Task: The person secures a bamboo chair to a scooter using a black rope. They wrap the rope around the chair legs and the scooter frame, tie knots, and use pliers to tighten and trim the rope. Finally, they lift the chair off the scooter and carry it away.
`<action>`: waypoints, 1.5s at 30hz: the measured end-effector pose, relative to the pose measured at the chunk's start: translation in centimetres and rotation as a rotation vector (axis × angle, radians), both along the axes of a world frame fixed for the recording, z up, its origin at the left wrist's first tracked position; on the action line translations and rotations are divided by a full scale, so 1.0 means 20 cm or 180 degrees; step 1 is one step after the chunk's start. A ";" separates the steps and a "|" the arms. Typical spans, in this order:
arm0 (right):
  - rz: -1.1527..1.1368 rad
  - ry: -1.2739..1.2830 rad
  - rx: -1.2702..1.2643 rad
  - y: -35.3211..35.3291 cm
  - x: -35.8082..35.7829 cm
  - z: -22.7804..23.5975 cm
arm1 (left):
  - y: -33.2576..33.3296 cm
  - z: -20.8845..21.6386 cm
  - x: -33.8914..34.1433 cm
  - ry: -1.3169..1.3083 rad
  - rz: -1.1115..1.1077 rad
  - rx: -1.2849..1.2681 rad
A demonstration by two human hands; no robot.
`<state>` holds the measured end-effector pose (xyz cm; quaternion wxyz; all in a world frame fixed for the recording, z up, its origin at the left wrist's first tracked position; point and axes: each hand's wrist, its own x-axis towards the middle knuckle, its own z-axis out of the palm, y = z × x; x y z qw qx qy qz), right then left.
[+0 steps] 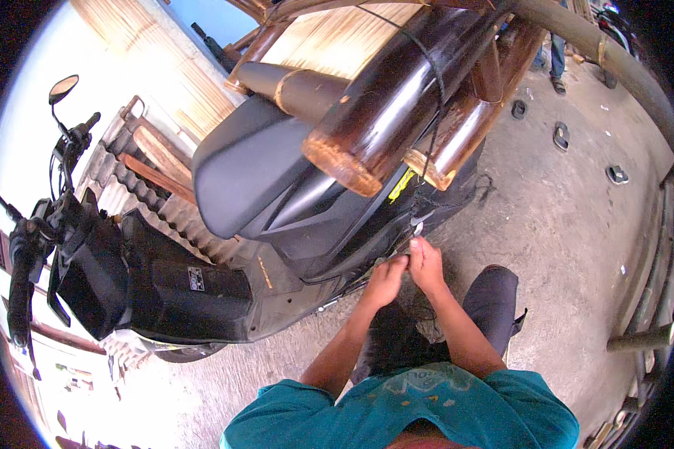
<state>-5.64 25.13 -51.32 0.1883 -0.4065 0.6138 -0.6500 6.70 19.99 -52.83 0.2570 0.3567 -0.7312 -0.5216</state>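
"Hands, quick: where & what state?"

"Both nr ctr of frame, a bit below mid, side by side & v. close, maybe touching. L hand (386,280): fingers curled in, knuckles toward top. R hand (426,267): curled too, thumb uppermost, pointing up-frame. Both clenched; can't tell what's pinched inside, if anything, too small."

"What's next to 'em?"

"Small pale metal-looking piece (418,227) just above R thumb, on the scooter's near side. Blk cord (441,93) runs from top ctr across a thick dk-brown bamboo pole (397,105), past the cut end of a slimmer pole (468,138), then down twd that piece. Exact join unclear."

"Poles over what?"

"Rear of a blk scooter (307,232), ctr to L. Seat (240,161) shows L of the thick pole's end. Handlebar w/ mirror (64,88) far upper L."

"Rest?"

"Corrugated sheets (161,206) behind scooter, mid-L. Concrete floor (569,247) on R, w/ dk sandals (561,136) scattered upper R. Another person's legs (558,56) top R. Wearer's teal shirt (419,408) bottom ctr; dk-clad knee (493,299) just R of the hands."
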 end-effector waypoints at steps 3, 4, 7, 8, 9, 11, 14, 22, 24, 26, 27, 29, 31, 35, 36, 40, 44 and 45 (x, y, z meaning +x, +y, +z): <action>-0.0152 0.0562 0.0037 0.11 -0.02 -0.15 | 0.07 0.48 -0.14 -0.1034 0.0006 -0.0494; -0.0017 0.0459 0.0431 0.17 0.00 -0.14 | 0.06 0.51 -0.18 -0.1026 0.0047 -0.0569; -0.0173 0.0594 -0.0110 0.20 0.06 -0.29 | 0.09 0.38 -0.33 0.0962 0.0444 0.0098; -0.0211 0.0437 0.0053 0.24 0.06 -0.29 | 0.13 0.33 -0.38 0.1491 0.0606 0.0803; 0.0020 0.0181 0.0206 0.28 0.05 -0.29 | 0.15 0.34 -0.41 0.2001 0.0770 0.1499; 0.0485 -0.0342 0.0492 0.36 0.04 -0.28 | 0.15 0.34 -0.41 0.2114 0.0562 0.1445; 0.2931 -0.5518 0.0911 0.60 0.01 -0.01 | 0.11 0.29 -0.39 0.2247 0.0333 0.1440; -0.0178 0.0808 -0.0796 0.35 -0.08 0.46 | 0.06 0.21 -0.39 0.1624 0.0467 -0.0080; -0.0293 0.2484 0.0680 0.32 -0.08 0.29 | 0.02 0.16 -0.37 0.1705 0.0365 -0.0084; -0.0217 0.1857 0.0394 0.33 -0.03 -0.15 | 0.05 0.15 -0.42 0.2119 0.0043 0.0503; -0.0168 0.1515 0.0268 0.37 0.01 -0.30 | 0.07 0.15 -0.43 0.2224 0.0087 0.0677; -0.0114 0.0845 0.0436 0.28 0.02 -0.32 | 0.11 0.17 -0.41 0.2410 0.0281 0.0969; -0.0155 0.0706 -0.0028 0.18 0.05 -0.43 | 0.14 0.09 -0.39 0.1779 0.0740 0.0180; -0.0108 0.0366 -0.0082 0.07 0.10 -0.59 | 0.13 0.01 -0.38 0.2087 0.0520 0.0070; -0.0085 0.0450 -0.0098 0.06 0.06 -0.54 | 0.09 -0.03 -0.42 0.2174 0.0487 -0.0114; -0.0009 -0.1275 0.0097 0.05 0.21 -0.81 | 0.06 -0.14 -0.51 0.2478 0.0223 -0.0294; 0.1190 -0.2224 0.0594 -0.01 0.14 -0.76 | 0.02 -0.23 -0.37 0.1948 0.0391 -0.0606; 0.1446 -0.1985 0.0612 -0.09 -0.16 -0.69 | 0.00 -0.26 -0.42 0.1930 0.0440 -0.0678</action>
